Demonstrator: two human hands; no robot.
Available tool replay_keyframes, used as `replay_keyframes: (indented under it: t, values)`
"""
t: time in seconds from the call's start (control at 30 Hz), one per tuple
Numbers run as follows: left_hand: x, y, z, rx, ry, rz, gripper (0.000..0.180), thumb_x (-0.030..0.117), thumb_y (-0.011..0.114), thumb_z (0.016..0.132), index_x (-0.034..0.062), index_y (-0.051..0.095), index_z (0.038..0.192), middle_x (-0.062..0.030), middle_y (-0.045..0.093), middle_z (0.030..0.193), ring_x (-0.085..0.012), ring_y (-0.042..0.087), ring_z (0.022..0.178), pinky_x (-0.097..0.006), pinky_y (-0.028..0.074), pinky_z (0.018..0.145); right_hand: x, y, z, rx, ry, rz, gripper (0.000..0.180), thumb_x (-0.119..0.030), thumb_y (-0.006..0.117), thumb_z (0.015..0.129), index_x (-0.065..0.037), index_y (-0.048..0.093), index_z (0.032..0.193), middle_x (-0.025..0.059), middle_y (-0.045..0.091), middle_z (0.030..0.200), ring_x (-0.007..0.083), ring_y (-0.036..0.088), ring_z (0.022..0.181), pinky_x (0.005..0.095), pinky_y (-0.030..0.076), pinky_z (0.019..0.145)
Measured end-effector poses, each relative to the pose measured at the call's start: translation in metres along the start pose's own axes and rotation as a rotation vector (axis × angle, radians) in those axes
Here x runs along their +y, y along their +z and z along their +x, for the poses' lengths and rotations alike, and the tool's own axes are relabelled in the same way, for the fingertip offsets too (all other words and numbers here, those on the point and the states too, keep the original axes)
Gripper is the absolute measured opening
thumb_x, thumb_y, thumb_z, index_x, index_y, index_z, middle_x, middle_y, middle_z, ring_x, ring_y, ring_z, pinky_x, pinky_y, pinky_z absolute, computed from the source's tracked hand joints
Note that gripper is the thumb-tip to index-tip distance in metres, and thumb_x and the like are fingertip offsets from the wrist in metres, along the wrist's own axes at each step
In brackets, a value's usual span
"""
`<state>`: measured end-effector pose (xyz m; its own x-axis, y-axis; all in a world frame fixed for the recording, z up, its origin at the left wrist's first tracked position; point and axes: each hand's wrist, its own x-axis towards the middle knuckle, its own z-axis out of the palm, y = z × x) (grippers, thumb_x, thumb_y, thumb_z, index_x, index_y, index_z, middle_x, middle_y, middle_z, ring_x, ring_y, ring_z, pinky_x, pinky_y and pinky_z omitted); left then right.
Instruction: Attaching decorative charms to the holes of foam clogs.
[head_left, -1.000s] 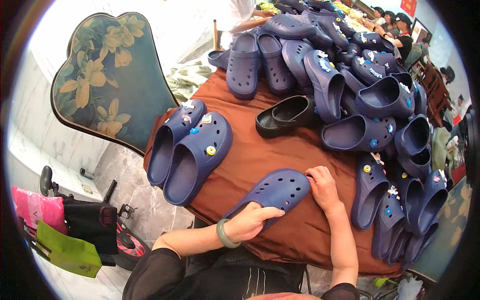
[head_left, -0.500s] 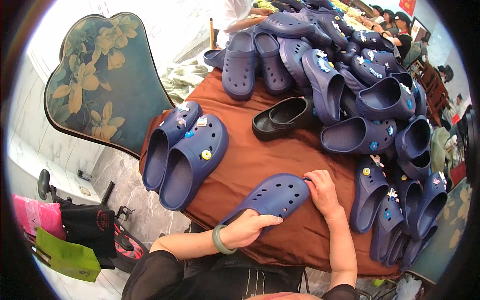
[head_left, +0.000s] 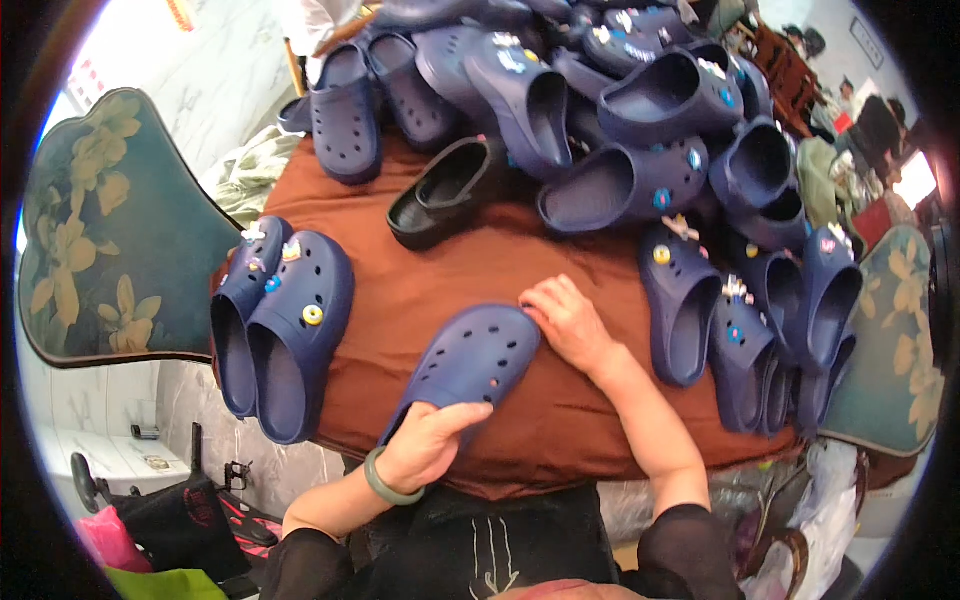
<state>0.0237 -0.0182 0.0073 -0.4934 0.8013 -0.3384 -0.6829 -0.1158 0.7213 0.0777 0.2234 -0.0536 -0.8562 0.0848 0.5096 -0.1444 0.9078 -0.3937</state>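
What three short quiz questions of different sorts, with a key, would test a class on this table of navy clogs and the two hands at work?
1. True or false: the left hand grips the heel end of the plain navy clog.
2. Multiple choice: the right hand rests at the clog's A) heel, B) toe, C) strap.
3. Fill in: among the navy pile lies one clog of another colour, ____.

Key
1. True.
2. B; the fingers touch the toe end, which lies on the brown cloth.
3. Black.
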Motion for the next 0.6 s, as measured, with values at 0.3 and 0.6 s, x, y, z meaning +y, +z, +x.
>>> replay_keyframes:
  t: [0.3, 0.6]
  values:
    - [-0.003, -0.005, -0.006, -0.033, -0.052, -0.034, 0.037, -0.002, 0.064, 0.082, 0.0014, 0.056, 0.118, -0.0044, 0.059, 0.116, -0.0142, 0.054, 0.107, -0.03, 0.04, 0.097, -0.01, 0.001, -0.005, 0.003, 0.038, 0.016, 0.017, -0.007, 0.067, 0.078, -0.006, 0.062, 0.094, 0.0088, 0.059, 0.09, 0.0282, 0.057, 0.088, 0.038, 0.05, 0.076]
    - [-0.005, -0.005, 0.0, -0.033, -0.061, -0.052, 0.032, -0.002, 0.063, 0.083, -0.0004, 0.058, 0.115, -0.0054, 0.06, 0.116, -0.0142, 0.055, 0.107, -0.03, 0.041, 0.096, -0.005, 0.001, -0.004, 0.003, 0.03, -0.011, 0.018, -0.006, 0.068, 0.075, -0.008, 0.064, 0.093, 0.0073, 0.06, 0.09, 0.0266, 0.057, 0.089, 0.0366, 0.05, 0.076]
